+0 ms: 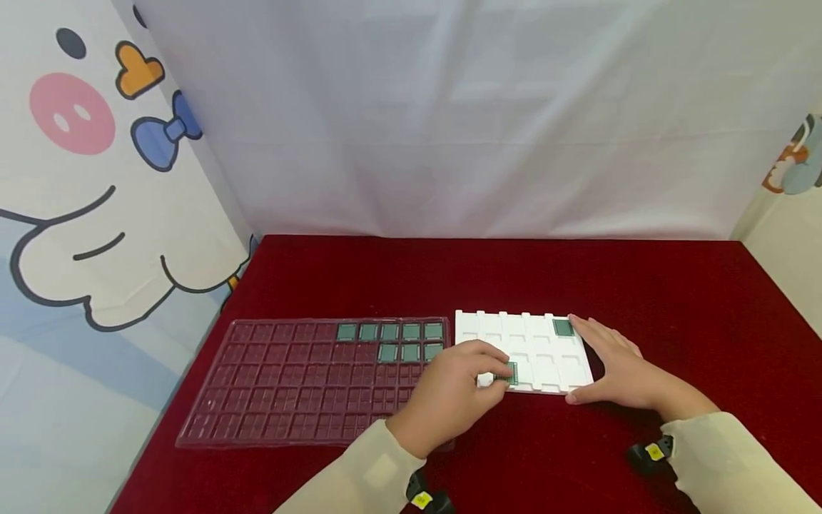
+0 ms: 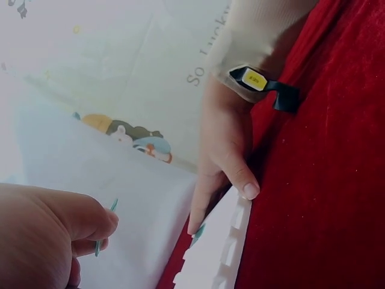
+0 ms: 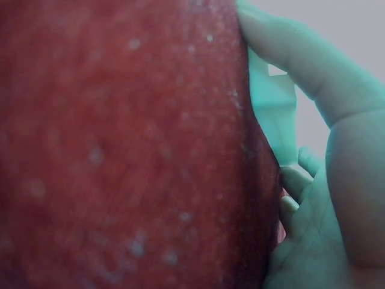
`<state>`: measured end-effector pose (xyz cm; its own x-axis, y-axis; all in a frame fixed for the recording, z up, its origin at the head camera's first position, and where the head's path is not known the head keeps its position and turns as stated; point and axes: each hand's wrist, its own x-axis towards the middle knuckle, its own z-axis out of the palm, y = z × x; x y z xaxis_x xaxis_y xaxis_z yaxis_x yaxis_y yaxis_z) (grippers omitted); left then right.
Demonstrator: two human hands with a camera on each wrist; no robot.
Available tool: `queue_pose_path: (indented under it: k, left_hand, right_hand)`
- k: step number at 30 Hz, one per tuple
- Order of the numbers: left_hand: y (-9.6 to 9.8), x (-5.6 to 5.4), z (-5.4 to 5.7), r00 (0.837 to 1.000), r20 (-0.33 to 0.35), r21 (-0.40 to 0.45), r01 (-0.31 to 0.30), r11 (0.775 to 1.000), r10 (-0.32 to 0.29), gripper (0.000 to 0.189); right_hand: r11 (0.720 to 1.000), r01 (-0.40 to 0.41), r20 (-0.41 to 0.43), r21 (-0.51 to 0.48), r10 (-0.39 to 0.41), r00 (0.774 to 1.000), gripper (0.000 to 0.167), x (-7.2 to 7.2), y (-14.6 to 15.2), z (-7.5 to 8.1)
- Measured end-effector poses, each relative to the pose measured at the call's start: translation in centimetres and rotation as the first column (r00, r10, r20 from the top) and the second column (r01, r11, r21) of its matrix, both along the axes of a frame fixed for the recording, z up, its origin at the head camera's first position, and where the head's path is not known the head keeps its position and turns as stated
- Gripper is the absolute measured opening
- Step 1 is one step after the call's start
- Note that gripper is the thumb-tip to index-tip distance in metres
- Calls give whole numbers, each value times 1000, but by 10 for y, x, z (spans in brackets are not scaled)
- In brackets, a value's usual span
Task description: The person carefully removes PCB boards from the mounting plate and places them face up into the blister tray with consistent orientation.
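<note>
My left hand (image 1: 457, 385) pinches a small green circuit board (image 1: 512, 373) between thumb and fingertips, over the near side of a white tray (image 1: 542, 346). In the left wrist view the board (image 2: 98, 247) is seen edge-on, standing out past the fingertips. My right hand (image 1: 616, 364) spans the white tray's right end with fairly straight fingers. Its thumb (image 2: 245, 183) touches the near corner and its fingertips are at the far corner, beside another green board (image 1: 563, 328) lying in a pocket there. The right wrist view shows only part of this hand (image 3: 313, 241) against the tray's edge.
Left of the white tray lies a large clear compartment tray (image 1: 282, 378), with several green boards (image 1: 389, 332) in its far right pockets. Both trays rest on a red cloth (image 1: 398, 275). A white curtain (image 1: 475, 143) hangs behind, and a printed cartoon sheet (image 1: 128, 235) hangs at left.
</note>
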<state>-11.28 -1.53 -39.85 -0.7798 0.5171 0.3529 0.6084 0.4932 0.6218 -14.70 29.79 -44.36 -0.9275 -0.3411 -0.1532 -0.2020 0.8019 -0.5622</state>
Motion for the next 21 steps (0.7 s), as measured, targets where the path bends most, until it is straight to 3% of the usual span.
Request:
queue_pose_path:
  k: [8,21]
  left_hand:
    - [-13,4,6,1000,-28,6,-11,1000,11,14]
    - [-32,1,2,999,-14,39,-42,998,42,13]
  right_hand:
    - [1000,-4,3,-5,4,1000,129,0,1,1]
    - [1000,-2,2,-3,2,1000,129,0,1,1]
